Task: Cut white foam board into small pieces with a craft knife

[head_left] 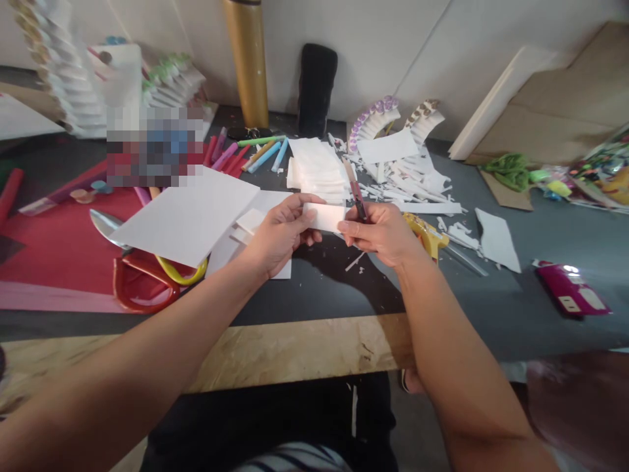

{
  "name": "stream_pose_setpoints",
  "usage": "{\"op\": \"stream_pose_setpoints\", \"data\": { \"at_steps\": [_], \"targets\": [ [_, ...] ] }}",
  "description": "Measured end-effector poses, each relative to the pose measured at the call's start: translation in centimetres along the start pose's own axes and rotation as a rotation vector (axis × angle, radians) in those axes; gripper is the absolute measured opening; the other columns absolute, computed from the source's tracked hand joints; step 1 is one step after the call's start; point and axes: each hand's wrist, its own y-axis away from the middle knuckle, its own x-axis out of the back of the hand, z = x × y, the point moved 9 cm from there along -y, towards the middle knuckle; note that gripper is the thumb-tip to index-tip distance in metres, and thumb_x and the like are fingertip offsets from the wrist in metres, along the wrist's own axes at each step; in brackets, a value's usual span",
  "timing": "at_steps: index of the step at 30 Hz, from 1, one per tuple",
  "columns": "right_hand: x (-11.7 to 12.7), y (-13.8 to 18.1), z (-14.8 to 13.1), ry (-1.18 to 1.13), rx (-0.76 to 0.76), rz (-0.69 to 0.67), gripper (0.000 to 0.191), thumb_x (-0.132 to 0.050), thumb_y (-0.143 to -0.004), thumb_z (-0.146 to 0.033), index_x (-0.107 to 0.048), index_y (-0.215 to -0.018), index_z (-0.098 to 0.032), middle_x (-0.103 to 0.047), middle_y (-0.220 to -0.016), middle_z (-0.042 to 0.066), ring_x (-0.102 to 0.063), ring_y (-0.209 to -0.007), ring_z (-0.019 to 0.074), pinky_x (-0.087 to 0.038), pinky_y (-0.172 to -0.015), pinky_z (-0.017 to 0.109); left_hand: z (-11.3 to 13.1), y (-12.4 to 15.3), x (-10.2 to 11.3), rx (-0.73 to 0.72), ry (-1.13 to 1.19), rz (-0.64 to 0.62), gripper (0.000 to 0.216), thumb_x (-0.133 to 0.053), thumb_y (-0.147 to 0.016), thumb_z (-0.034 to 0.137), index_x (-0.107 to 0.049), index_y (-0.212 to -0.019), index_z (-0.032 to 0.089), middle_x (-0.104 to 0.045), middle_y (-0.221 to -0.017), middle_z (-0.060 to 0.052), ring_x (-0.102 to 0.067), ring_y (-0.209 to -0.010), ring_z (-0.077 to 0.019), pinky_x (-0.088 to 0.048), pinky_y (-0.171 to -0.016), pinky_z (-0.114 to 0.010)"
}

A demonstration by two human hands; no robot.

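Observation:
A small white rectangular piece of foam board (324, 217) is held level above the dark table. My left hand (289, 229) is closed on its left end, thumb on top. My right hand (381, 231) pinches the right end with thumb and finger. That same hand also grips a slim, dark and reddish cutter knife (359, 200), which points up and away. Just beyond the hands is a stack of white pieces (317, 167). A yellow glue gun (427, 235) lies beside my right hand, partly hidden by it.
Large scissors (147, 285) and white sheets (189, 213) lie at left on red paper (59, 255). White scraps (413, 180) spread behind. A gold bottle (248, 65) and a black case (317, 88) stand at the wall. A magenta object (572, 287) lies right.

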Motion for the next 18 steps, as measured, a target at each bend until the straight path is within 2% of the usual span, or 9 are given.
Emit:
{"op": "stream_pose_setpoints", "data": {
  "at_steps": [6,11,18],
  "targets": [
    [0.2,0.1,0.1,0.021,-0.021,-0.018,0.037,-0.092,-0.066,-0.039,-0.063,-0.072,-0.016,-0.064,-0.056,0.001,-0.035,-0.038,0.0031,-0.015,-0.037,0.021,0.5,-0.1,0.2,-0.064,-0.076,0.003,0.014,-0.069,-0.090,0.023,-0.066,-0.102,0.018,-0.061,-0.072,0.001,-0.057,-0.056,-0.0086,-0.042,-0.053,-0.020],
    [1.2,0.0,-0.3,0.025,-0.008,0.011,0.045,-0.079,-0.077,-0.058,-0.068,-0.076,-0.015,-0.064,-0.065,0.003,-0.029,-0.038,0.0016,-0.009,-0.037,0.024,1.2,0.3,-0.8,-0.111,-0.297,-0.061,0.015,-0.064,-0.090,0.019,-0.070,-0.103,0.019,-0.060,-0.069,0.001,-0.055,-0.053,-0.0093,-0.039,-0.052,-0.022],
    [0.7,0.1,0.6,0.145,-0.065,0.028,0.036,-0.090,-0.067,-0.042,-0.068,-0.078,-0.016,-0.043,-0.052,-0.007,-0.031,-0.042,0.0040,-0.015,-0.039,0.022,1.3,1.0,-1.9,-0.122,-0.421,-0.116,0.030,-0.066,-0.088,0.017,-0.065,-0.118,0.017,-0.053,-0.062,0.005,-0.054,-0.050,-0.0095,-0.042,-0.054,-0.023]
  ]
}}
